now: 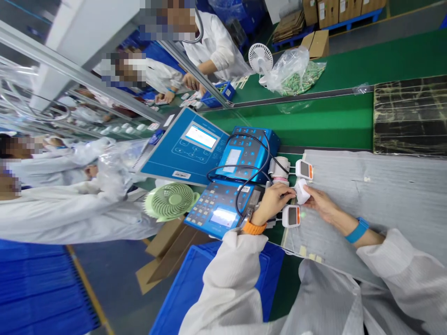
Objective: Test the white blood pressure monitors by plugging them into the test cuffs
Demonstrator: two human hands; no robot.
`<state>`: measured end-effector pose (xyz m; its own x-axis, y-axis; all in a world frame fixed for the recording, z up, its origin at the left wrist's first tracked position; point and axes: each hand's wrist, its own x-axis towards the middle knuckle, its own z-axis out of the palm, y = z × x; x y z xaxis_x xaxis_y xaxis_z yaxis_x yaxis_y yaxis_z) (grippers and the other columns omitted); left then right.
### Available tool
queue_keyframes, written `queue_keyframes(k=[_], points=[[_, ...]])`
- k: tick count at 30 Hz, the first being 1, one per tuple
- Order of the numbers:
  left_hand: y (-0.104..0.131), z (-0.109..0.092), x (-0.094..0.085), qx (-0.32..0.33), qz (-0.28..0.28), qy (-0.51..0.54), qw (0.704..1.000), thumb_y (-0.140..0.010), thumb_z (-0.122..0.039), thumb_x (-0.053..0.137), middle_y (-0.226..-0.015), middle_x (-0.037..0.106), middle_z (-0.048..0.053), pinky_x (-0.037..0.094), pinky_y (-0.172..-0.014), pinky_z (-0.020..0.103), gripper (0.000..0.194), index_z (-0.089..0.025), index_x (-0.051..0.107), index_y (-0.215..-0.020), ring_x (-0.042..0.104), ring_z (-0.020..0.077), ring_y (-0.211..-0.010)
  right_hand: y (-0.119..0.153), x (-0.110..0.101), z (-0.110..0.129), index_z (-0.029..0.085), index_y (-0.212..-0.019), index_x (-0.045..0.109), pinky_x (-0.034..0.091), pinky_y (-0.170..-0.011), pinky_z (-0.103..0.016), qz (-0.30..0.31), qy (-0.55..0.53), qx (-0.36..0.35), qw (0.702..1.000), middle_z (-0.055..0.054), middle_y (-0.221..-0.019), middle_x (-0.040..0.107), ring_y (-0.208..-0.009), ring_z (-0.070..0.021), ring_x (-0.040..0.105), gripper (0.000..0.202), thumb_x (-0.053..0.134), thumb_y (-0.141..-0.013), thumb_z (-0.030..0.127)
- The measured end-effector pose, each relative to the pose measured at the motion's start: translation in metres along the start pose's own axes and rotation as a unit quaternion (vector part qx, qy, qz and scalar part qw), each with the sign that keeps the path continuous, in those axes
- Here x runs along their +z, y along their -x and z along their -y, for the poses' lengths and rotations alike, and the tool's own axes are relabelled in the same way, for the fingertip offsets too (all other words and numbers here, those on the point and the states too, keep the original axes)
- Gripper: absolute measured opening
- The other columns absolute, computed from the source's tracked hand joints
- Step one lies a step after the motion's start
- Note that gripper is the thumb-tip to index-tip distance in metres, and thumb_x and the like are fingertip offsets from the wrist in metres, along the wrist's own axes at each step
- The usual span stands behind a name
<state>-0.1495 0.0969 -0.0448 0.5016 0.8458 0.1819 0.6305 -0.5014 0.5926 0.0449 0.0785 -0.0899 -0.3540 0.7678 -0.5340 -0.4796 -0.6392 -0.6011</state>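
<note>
Between my two hands is a small white device (302, 191), seen from its side or back. My right hand (321, 203) grips it from the right with thumb and fingers. My left hand (275, 200), an orange band at its wrist, pinches at the device's left side; what its fingertips hold is too small to make out. Just above sits a white device with a dark screen and orange strip (304, 170), joined to a cable. A similar one (291, 217) lies just below my hands. White round parts (280, 167) stand beside the blue instruments.
Blue instruments (223, 209) with black cables stand left of my hands, near a green fan (171, 201). A grey mat (349, 172) covers the bench. Beyond are a green belt (324, 116), a bag of green parts (300, 77), a white fan (260, 59) and several people.
</note>
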Motion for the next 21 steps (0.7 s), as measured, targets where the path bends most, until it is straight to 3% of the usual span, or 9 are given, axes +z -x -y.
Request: queue_keyframes(k=[8,11,13,17,19,21], points=[[0.002,0.0,0.005,-0.006,-0.018,0.001,1.0,-0.093,-0.022,0.067,-0.089,0.074,0.005,0.056,-0.085,0.038,0.01,-0.02,0.074,-0.087,0.068,0.0201,-0.087,-0.001,0.006,-0.006,0.018,-0.105,0.076,0.055,-0.084,-0.034,-0.021,0.025,-0.037,0.999,-0.007,-0.105,0.074,-0.1,-0.0238,0.066,0.049,0.082,-0.072,0.054],[0.002,0.0,0.005,-0.026,-0.01,-0.008,1.0,-0.092,-0.02,0.067,-0.089,0.073,0.005,0.055,-0.085,0.038,0.008,-0.019,0.073,-0.085,0.068,0.0205,-0.088,-0.003,0.011,-0.011,0.019,-0.115,0.073,0.054,-0.085,-0.035,-0.051,0.053,-0.044,0.996,-0.006,-0.109,0.074,-0.104,-0.0248,0.066,0.056,0.079,-0.073,0.055],[0.002,-0.002,0.002,-0.047,0.008,-0.012,0.999,-0.089,-0.018,0.07,-0.089,0.073,0.004,0.055,-0.085,0.038,0.006,-0.019,0.072,-0.095,0.068,0.021,-0.087,-0.006,0.014,-0.016,0.019,-0.127,0.067,0.053,-0.087,-0.035,-0.067,0.085,-0.058,0.992,-0.006,-0.11,0.073,-0.105,-0.0249,0.066,0.063,0.078,-0.076,0.053],[-0.003,-0.01,-0.009,-0.073,0.07,-0.056,0.993,-0.077,-0.027,0.083,-0.101,0.073,0.005,0.052,-0.092,0.045,0.071,-0.021,0.052,-0.141,0.068,0.0262,-0.096,-0.009,0.017,-0.022,0.018,-0.135,0.059,0.056,-0.086,-0.038,-0.102,0.207,-0.114,0.966,-0.008,-0.109,0.071,-0.1,-0.0269,0.067,0.075,0.085,-0.071,0.048],[-0.007,-0.01,-0.012,-0.075,0.094,-0.082,0.989,-0.074,-0.034,0.086,-0.109,0.072,0.006,0.051,-0.095,0.047,0.078,-0.025,0.051,-0.143,0.067,0.0283,-0.101,-0.008,0.013,-0.022,0.018,-0.129,0.061,0.057,-0.083,-0.04,-0.095,0.286,-0.15,0.942,-0.01,-0.112,0.068,-0.097,-0.0277,0.066,0.074,0.09,-0.066,0.044],[-0.01,-0.007,-0.012,-0.081,0.106,-0.08,0.988,-0.072,-0.034,0.087,-0.112,0.072,0.007,0.051,-0.094,0.045,0.073,-0.025,0.056,-0.138,0.068,0.0274,-0.099,-0.005,0.003,-0.023,0.018,-0.128,0.061,0.057,-0.081,-0.04,-0.076,0.354,-0.18,0.915,-0.01,-0.115,0.064,-0.091,-0.0259,0.066,0.074,0.092,-0.063,0.035]])
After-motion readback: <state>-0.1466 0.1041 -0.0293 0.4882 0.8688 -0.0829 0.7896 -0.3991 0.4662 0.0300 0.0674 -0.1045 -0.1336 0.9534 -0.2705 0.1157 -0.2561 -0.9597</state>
